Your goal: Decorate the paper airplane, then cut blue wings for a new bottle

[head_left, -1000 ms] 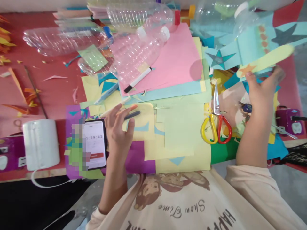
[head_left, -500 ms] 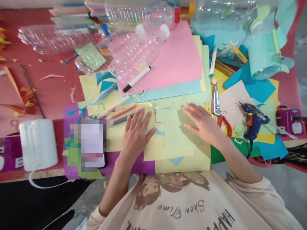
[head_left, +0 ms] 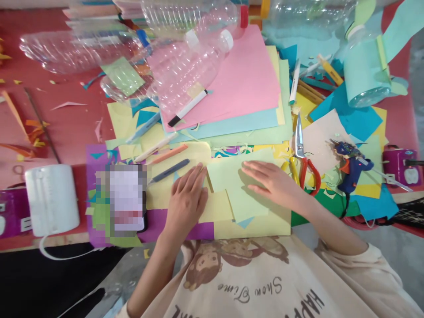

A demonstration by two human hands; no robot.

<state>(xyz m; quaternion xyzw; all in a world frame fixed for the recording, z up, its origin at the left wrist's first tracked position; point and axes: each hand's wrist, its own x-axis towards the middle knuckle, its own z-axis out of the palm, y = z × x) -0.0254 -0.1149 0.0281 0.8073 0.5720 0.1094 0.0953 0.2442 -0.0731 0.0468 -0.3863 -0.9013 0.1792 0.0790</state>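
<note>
My right hand [head_left: 276, 182] lies flat with fingers stretched out on a light green sheet of paper [head_left: 227, 176]. The sheet sits slightly turned over pale yellow paper [head_left: 215, 207]. My left hand [head_left: 188, 198] rests on the yellow paper at the green sheet's left side, fingers extended and close together, thumb near them. Just beyond the left fingertips are a dark blue marker [head_left: 170, 171] and an orange one [head_left: 172, 153]. To the right of my right hand lie red-handled scissors [head_left: 300, 141], with a yellow handle [head_left: 293, 170] beside them.
Clear plastic bottles [head_left: 185, 70] lie on pink paper [head_left: 247, 84] at the back. A glue gun [head_left: 353, 170] and a green-covered bottle [head_left: 366, 70] stand on the right. A phone [head_left: 144, 216] and a white box-shaped device [head_left: 52, 201] are on the left. Paper scraps surround everything.
The light green sheet has shifted toward me and turned, uncovering scraps behind it and the yellow handle by the scissors. Both hands have moved slightly nearer; the left fingers have drawn closer together.
</note>
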